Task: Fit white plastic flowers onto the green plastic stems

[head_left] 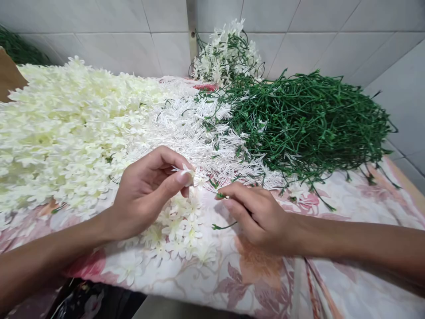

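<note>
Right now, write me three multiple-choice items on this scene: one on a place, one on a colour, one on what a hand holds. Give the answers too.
1. Where is the pile of green stems?
A. On the floor
B. On the flowered cloth
C. Inside a box

2. What colour is the flower pinched in the left hand?
A. White
B. Red
C. Blue

3. What does the right hand hold?
A. Scissors
B. A ribbon
C. A thin green stem

Answers:
1. B, because the stems lie on the printed cloth.
2. A, because white petals show at the fingertips.
3. C, because the stem runs through the fingers.
</note>
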`<state>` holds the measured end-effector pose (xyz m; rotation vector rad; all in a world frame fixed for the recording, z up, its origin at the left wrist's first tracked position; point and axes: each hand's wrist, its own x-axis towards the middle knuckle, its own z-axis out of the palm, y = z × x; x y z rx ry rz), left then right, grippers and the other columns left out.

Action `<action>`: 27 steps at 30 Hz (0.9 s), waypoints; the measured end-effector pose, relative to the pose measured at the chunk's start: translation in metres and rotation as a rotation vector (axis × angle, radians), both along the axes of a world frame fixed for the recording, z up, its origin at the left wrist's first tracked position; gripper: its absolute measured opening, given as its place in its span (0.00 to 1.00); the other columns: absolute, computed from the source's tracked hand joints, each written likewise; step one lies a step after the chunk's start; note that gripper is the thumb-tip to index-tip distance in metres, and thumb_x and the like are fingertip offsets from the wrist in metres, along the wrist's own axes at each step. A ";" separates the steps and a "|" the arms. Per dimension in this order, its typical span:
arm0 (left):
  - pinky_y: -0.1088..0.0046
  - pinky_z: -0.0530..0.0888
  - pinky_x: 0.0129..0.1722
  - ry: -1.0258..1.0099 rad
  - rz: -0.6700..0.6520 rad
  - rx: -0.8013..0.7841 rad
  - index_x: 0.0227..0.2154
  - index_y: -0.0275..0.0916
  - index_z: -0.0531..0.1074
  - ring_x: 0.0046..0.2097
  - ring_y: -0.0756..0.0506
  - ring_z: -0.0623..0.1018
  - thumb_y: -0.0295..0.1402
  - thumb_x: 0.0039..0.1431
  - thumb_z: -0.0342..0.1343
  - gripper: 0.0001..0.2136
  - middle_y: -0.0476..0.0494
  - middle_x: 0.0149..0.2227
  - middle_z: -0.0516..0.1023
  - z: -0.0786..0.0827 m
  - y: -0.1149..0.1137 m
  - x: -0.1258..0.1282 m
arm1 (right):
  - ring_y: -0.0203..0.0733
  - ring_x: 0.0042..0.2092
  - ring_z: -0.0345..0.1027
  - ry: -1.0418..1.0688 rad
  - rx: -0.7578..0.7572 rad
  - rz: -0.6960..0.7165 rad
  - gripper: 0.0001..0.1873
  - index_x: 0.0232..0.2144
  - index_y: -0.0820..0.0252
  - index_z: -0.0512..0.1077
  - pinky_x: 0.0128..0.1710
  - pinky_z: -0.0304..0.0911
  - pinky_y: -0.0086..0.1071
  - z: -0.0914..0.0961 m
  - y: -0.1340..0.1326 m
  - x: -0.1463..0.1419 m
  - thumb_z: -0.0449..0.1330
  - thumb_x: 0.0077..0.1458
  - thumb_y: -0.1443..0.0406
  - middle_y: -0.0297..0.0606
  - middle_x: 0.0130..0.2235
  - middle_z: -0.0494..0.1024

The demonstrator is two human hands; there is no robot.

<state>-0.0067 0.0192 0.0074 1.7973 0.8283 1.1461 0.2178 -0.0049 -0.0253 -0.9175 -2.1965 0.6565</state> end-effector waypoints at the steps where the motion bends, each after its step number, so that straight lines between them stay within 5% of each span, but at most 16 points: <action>1: 0.74 0.74 0.28 0.069 -0.007 0.075 0.36 0.41 0.72 0.30 0.49 0.75 0.29 0.62 0.56 0.02 0.48 0.31 0.75 0.000 0.000 -0.002 | 0.32 0.24 0.62 -0.013 -0.024 -0.005 0.10 0.40 0.66 0.68 0.26 0.54 0.28 0.000 -0.001 -0.001 0.47 0.65 0.68 0.34 0.27 0.70; 5: 0.71 0.73 0.36 0.331 -0.051 0.331 0.36 0.38 0.71 0.37 0.46 0.77 0.25 0.61 0.54 0.03 0.44 0.33 0.77 -0.001 0.002 -0.005 | 0.32 0.23 0.59 -0.065 -0.134 0.004 0.10 0.34 0.62 0.66 0.26 0.53 0.28 0.006 0.000 -0.008 0.47 0.65 0.66 0.30 0.24 0.66; 11: 0.75 0.70 0.32 0.399 -0.028 0.449 0.35 0.36 0.69 0.33 0.48 0.76 0.25 0.62 0.51 0.03 0.45 0.31 0.76 -0.003 0.006 -0.004 | 0.29 0.22 0.52 0.065 -0.231 -0.021 0.11 0.27 0.60 0.60 0.23 0.49 0.26 0.014 0.005 -0.023 0.48 0.64 0.68 0.26 0.21 0.58; 27: 0.76 0.71 0.32 0.486 -0.052 0.329 0.33 0.39 0.73 0.33 0.49 0.77 0.27 0.62 0.54 0.04 0.46 0.31 0.78 0.002 0.015 -0.005 | 0.28 0.23 0.52 0.191 -0.339 -0.050 0.13 0.25 0.60 0.61 0.24 0.50 0.25 0.004 0.008 -0.028 0.51 0.63 0.67 0.25 0.21 0.58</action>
